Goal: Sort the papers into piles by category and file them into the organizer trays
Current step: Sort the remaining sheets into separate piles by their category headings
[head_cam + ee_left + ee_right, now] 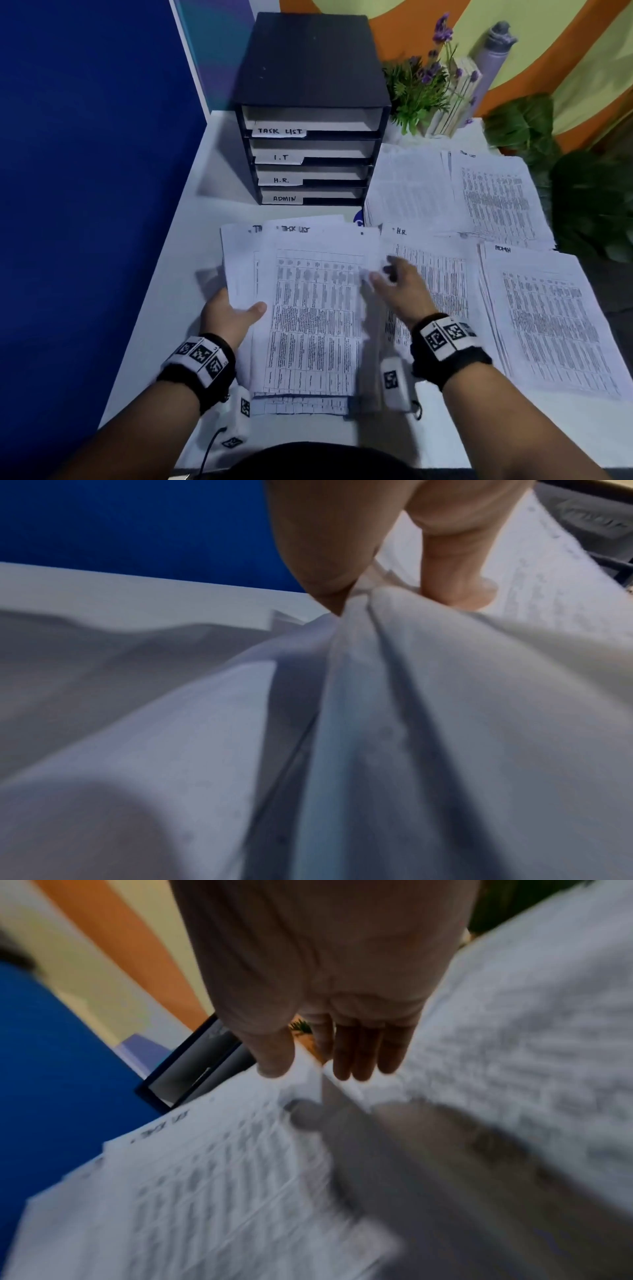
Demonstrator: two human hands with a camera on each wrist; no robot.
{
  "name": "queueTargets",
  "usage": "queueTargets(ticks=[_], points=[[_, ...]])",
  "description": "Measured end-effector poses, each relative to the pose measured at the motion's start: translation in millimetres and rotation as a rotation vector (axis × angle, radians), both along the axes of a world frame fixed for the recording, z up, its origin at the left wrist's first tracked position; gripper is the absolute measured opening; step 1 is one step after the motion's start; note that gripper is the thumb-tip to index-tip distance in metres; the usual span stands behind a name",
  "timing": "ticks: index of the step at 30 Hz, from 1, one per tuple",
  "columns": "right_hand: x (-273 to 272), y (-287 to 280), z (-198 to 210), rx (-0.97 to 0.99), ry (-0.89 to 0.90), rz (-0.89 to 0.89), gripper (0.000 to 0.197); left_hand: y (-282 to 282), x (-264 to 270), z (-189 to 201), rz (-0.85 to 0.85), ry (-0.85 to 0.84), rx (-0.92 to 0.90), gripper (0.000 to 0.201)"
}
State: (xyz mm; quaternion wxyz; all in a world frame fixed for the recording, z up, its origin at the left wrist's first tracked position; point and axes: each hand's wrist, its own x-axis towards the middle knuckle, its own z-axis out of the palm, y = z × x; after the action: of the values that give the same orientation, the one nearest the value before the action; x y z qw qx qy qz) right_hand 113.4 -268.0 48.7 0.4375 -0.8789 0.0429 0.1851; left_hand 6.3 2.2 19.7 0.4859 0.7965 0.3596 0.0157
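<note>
Between hands (pixel 308 294): flat (printed) sheets (pixel 308 325)

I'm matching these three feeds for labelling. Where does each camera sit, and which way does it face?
Head: worn on the head, facing forward and down at the organizer and paper piles; both forearms, left hand and right hand show.
Left wrist: looks along the hand; thumb and a finger pinch the Task List stack.
Right wrist: looks along straight fingers toward the organizer.
Shared: all three show the Task List stack.
</note>
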Motion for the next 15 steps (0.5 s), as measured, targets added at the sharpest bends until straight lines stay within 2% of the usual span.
queueTargets(ticks=[4,6,7,11,15], points=[[-15,17,-22,0.28,0.155,-0.205,0.026,3,1,-2,0.042,-0.041,-0.055,0.019],[-15,14,-28,0.348,0.192,-0.244,0.009,8,-1,-5,0.038,-0.043,-0.049,0.02],[-16,12,-26,0.361,0.191,-0.246,0.006,11,-2,-7,0.053,-0.04,-0.061,0.019],[-13,4,-27,0.441,0.185,-0.22,0.014,15,-4,-10,0.117,-0.059,-0.144,0.006],[-17,8,-26,0.517,0.229,-0.203,0.013,4,-3,-1,0.093,-0.099,-0.236,0.01]])
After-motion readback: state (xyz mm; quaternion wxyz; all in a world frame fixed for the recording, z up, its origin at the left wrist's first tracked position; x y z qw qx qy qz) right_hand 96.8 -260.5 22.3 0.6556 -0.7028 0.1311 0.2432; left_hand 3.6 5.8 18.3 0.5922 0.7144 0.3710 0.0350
